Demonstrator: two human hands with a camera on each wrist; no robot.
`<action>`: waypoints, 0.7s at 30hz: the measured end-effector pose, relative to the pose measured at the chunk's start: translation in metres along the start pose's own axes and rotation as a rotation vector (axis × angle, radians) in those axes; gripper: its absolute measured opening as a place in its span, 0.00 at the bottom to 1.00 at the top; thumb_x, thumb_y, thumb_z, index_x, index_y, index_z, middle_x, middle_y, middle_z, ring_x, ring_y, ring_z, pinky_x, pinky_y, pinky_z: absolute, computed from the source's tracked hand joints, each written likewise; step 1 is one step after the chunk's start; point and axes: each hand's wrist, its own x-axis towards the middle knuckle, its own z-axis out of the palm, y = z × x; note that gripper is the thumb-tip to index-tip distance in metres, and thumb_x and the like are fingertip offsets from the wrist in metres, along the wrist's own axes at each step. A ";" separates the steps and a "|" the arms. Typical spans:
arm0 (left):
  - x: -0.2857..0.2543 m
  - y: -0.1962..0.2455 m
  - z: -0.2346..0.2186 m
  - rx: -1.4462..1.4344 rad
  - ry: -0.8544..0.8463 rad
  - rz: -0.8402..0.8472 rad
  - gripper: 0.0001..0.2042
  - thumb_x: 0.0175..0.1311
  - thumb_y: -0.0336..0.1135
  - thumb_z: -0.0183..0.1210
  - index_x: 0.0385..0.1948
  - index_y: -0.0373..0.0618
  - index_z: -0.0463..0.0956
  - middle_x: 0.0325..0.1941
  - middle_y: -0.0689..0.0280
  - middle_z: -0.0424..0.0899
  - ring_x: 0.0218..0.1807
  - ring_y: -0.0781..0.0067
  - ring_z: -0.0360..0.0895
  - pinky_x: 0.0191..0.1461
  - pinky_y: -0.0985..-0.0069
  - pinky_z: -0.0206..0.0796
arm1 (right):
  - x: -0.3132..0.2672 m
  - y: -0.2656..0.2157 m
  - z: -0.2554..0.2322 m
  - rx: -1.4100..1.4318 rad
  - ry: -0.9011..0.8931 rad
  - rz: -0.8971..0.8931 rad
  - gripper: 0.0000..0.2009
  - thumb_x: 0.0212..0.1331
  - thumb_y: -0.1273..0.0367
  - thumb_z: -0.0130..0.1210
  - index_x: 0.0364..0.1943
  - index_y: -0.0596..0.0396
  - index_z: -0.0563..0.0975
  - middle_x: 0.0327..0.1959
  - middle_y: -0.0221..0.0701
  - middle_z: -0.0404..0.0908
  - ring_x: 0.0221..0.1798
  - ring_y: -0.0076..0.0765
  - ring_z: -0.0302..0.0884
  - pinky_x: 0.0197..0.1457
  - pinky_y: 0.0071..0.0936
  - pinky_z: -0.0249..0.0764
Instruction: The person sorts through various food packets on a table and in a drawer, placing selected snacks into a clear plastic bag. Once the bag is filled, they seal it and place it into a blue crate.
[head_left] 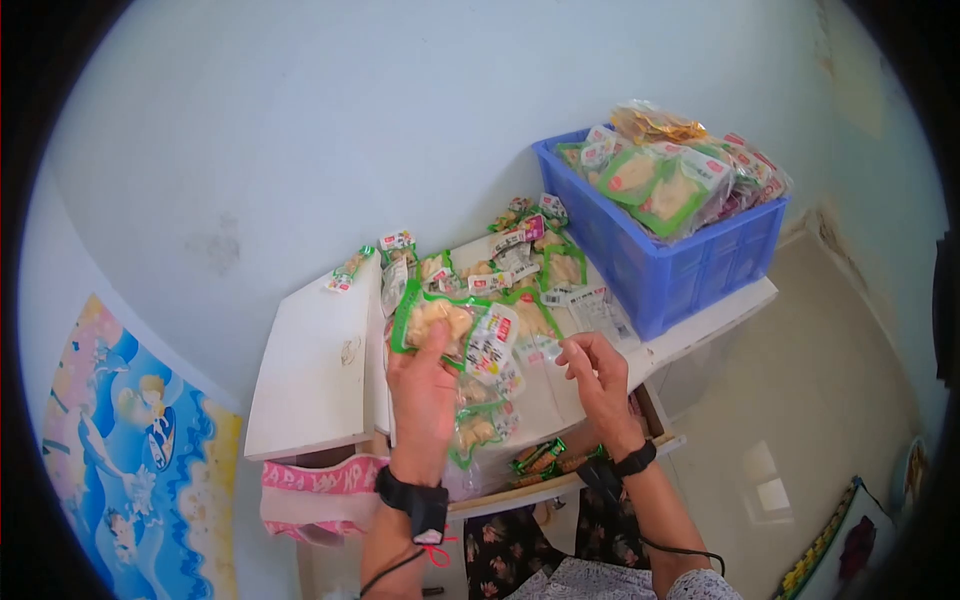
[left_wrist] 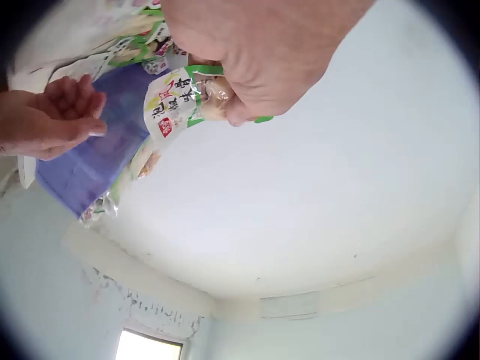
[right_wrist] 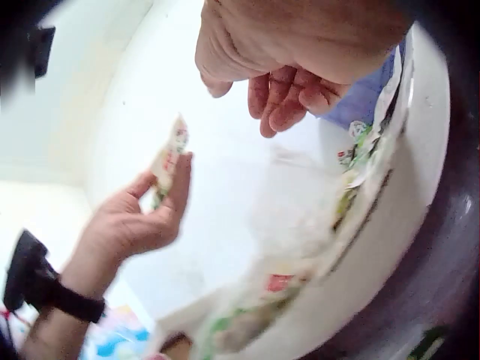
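Observation:
My left hand (head_left: 424, 400) pinches a green-edged snack packet (head_left: 436, 322) with its thumb in front, raised above the white table. In the left wrist view the same packet (left_wrist: 174, 101) hangs from the fingers of the left hand (left_wrist: 259, 56). To the right, my right hand (head_left: 600, 385) is held in the air with loosely bent fingers and nothing in it; the right wrist view shows this hand (right_wrist: 292, 60) apart from the packet (right_wrist: 171, 161). Small packets (head_left: 500, 270) lie spread over the table behind both hands.
A blue crate (head_left: 690, 275) full of packets stands at the table's back right. An open drawer (head_left: 545, 490) below the hands holds green-wrapped snacks (head_left: 538, 458). Pink cloth (head_left: 325, 490) hangs at the left. White tabletop (head_left: 310, 370) extends left.

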 end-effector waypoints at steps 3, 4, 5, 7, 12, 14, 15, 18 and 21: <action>-0.043 -0.017 0.006 -0.023 0.003 -0.095 0.17 0.72 0.26 0.61 0.61 0.43 0.74 0.59 0.63 0.83 0.58 0.69 0.82 0.64 0.67 0.74 | -0.032 -0.038 0.007 0.164 -0.104 -0.022 0.11 0.71 0.66 0.60 0.49 0.60 0.80 0.37 0.24 0.84 0.36 0.17 0.75 0.42 0.19 0.73; -0.056 -0.025 0.011 -0.025 0.005 -0.113 0.17 0.72 0.26 0.61 0.61 0.43 0.74 0.59 0.63 0.83 0.58 0.69 0.82 0.63 0.67 0.74 | -0.042 -0.047 0.010 0.174 -0.112 -0.011 0.12 0.71 0.66 0.61 0.50 0.60 0.80 0.39 0.24 0.84 0.37 0.17 0.76 0.43 0.19 0.73; -0.069 -0.034 0.017 -0.021 0.030 -0.102 0.17 0.71 0.26 0.62 0.61 0.42 0.75 0.57 0.62 0.84 0.58 0.70 0.82 0.63 0.68 0.74 | -0.050 -0.055 0.014 0.183 -0.122 -0.001 0.12 0.71 0.67 0.61 0.51 0.60 0.80 0.40 0.24 0.84 0.38 0.16 0.76 0.43 0.18 0.73; -0.093 -0.051 0.023 -0.004 0.030 -0.136 0.19 0.70 0.25 0.62 0.61 0.41 0.75 0.57 0.62 0.84 0.58 0.71 0.81 0.64 0.69 0.72 | -0.064 -0.054 0.008 0.186 -0.139 0.075 0.12 0.70 0.67 0.62 0.52 0.58 0.81 0.43 0.24 0.86 0.40 0.14 0.78 0.42 0.18 0.76; -0.115 -0.059 0.023 0.468 0.001 0.052 0.23 0.69 0.31 0.65 0.64 0.38 0.73 0.60 0.61 0.82 0.61 0.72 0.77 0.64 0.71 0.70 | -0.071 -0.050 -0.031 0.307 0.117 0.299 0.12 0.70 0.67 0.62 0.53 0.56 0.82 0.42 0.24 0.87 0.38 0.13 0.81 0.35 0.15 0.79; -0.108 -0.055 0.007 0.755 0.069 0.188 0.22 0.67 0.33 0.67 0.61 0.38 0.74 0.56 0.60 0.83 0.54 0.71 0.79 0.58 0.73 0.71 | -0.062 -0.052 -0.048 0.264 0.231 0.284 0.12 0.70 0.67 0.62 0.52 0.56 0.82 0.42 0.24 0.87 0.38 0.14 0.82 0.36 0.14 0.78; -0.104 -0.054 -0.001 0.898 0.102 0.256 0.22 0.67 0.34 0.68 0.60 0.39 0.75 0.55 0.60 0.83 0.51 0.70 0.80 0.55 0.74 0.71 | -0.059 -0.048 -0.055 0.257 0.219 0.268 0.12 0.70 0.67 0.62 0.52 0.56 0.82 0.42 0.24 0.87 0.38 0.14 0.81 0.36 0.14 0.78; -0.083 -0.054 -0.003 1.442 -0.049 0.537 0.21 0.62 0.39 0.70 0.54 0.39 0.78 0.45 0.60 0.82 0.45 0.64 0.77 0.48 0.67 0.70 | -0.048 -0.038 -0.058 0.261 0.210 0.266 0.11 0.70 0.67 0.61 0.51 0.57 0.82 0.42 0.24 0.87 0.38 0.13 0.81 0.36 0.14 0.77; -0.073 -0.063 0.012 1.551 -0.112 0.641 0.21 0.59 0.44 0.71 0.46 0.40 0.78 0.37 0.60 0.78 0.43 0.57 0.74 0.45 0.61 0.67 | -0.045 -0.035 -0.051 0.307 0.211 0.340 0.11 0.71 0.67 0.61 0.50 0.57 0.82 0.41 0.25 0.87 0.37 0.15 0.82 0.32 0.15 0.74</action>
